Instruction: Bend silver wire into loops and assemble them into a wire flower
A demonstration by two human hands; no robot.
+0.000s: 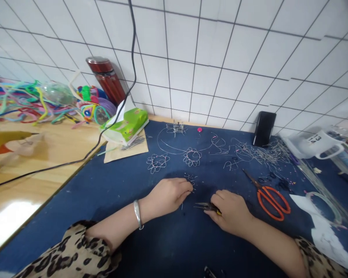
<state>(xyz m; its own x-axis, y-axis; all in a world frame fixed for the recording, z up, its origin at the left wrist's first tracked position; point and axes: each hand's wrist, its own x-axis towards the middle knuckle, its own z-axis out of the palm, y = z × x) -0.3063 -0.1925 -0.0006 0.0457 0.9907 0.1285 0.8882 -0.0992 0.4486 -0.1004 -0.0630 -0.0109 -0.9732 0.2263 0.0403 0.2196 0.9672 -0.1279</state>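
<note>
My left hand (pixel 171 195) is closed in a pinch over the blue mat (pixel 174 247); a short piece of thin wire (pixel 182 206) pokes out below its fingers. Small bent wire bits (pixel 191 178) lie just beyond the fingertips. My right hand (pixel 230 210) is wrapped round needle-nose pliers (pixel 204 206), whose jaws point left toward my left hand and look slightly apart. Farther back lie two flower-shaped wire rings, one on the left (pixel 157 162) and one in the middle (pixel 192 156). Orange-handled scissors (pixel 274 202) rest to the right of my right hand.
A green tissue pack (pixel 127 127) and red flask (pixel 107 79) stand at the back left, near a black cable (pixel 133 58). A yellow glue gun (pixel 5 143) lies left. At the back right are a phone (pixel 264 128), tangled wire (pixel 266 152) and a white mug (pixel 321 143).
</note>
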